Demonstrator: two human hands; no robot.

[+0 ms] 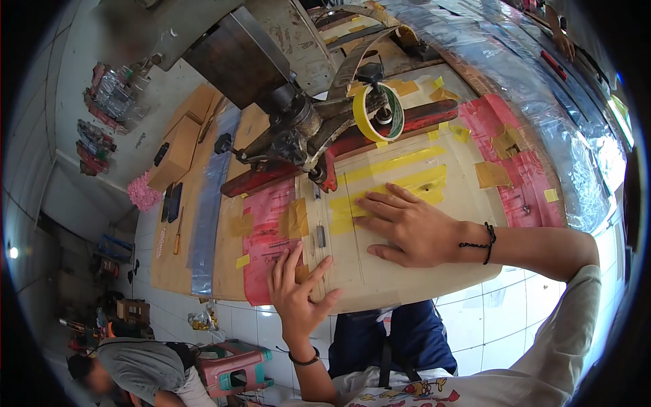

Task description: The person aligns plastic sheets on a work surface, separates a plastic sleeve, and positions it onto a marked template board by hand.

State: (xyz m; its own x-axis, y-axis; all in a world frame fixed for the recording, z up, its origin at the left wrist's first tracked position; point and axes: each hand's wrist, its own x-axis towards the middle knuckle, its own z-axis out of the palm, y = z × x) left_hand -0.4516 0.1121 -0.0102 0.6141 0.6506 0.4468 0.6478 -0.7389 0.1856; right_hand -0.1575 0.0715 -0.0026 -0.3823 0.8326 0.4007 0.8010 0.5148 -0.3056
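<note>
My right hand (407,227) lies flat, fingers stretched out, on a pale board (441,275) with strips of yellow tape (407,161) across it. My left hand (296,292) is spread at the board's left part, its fingertips near a small metal piece (321,237) and a brown tape patch (293,217). Neither hand holds anything. Just beyond stands a machine head (291,139) with a red metal bar (420,119). A roll of yellow tape (359,112) hangs on a knob of the machine. What lies under my right palm is hidden.
Red film pieces (515,186) are taped on both sides of the board. Clear plastic sheets (542,122) cover the right side. A screwdriver (178,237) and a cardboard box (178,150) lie at left. A person (139,370) is low at left, beside stacked stools (237,370).
</note>
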